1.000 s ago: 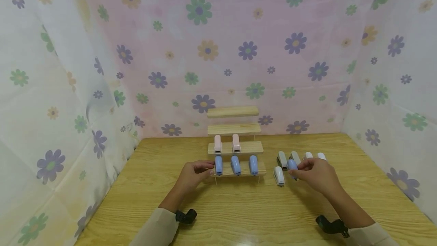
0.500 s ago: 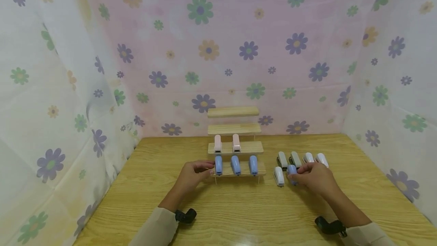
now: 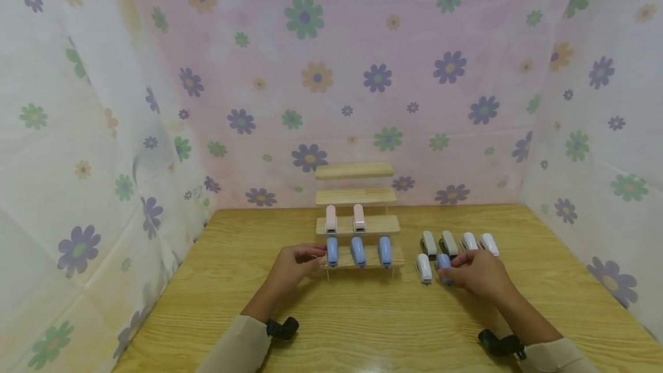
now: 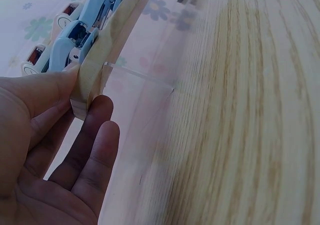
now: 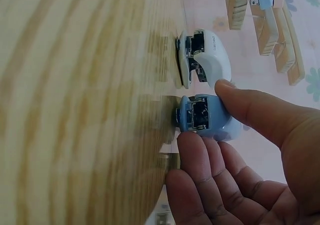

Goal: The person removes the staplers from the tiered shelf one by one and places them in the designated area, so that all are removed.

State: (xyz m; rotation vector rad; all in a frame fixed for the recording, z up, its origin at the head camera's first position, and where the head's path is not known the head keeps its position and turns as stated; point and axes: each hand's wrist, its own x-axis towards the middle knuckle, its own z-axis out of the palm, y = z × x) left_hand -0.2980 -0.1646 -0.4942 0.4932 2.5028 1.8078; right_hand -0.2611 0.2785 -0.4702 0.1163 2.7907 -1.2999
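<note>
My left hand (image 3: 290, 268) grips the left end of the lowest wooden shelf (image 3: 370, 257); in the left wrist view the thumb and fingers of the hand (image 4: 35, 135) are round the board's end (image 4: 89, 82). Three blue staplers (image 3: 358, 250) stand on that board, two pink ones (image 3: 358, 217) on the board above. My right hand (image 3: 481, 274) pinches another blue stapler (image 3: 443, 266) on the table, beside a white one (image 3: 423, 267). The right wrist view shows the hand (image 5: 305, 150) with its thumb on one side of the blue stapler (image 5: 220, 116) and fingertips on the other.
Behind the held stapler stand two grey-green staplers (image 3: 429, 243) and two white ones (image 3: 488, 243). The shelf's two upper boards (image 3: 354, 171) bear nothing. Flowered cloth (image 3: 378, 16) hangs behind and at both sides of the wooden table (image 3: 352, 321).
My right hand has brought the blue stapler slightly nearer the front, level with the white one beside it. The white staplers behind show more fully. My left hand keeps its grip.
</note>
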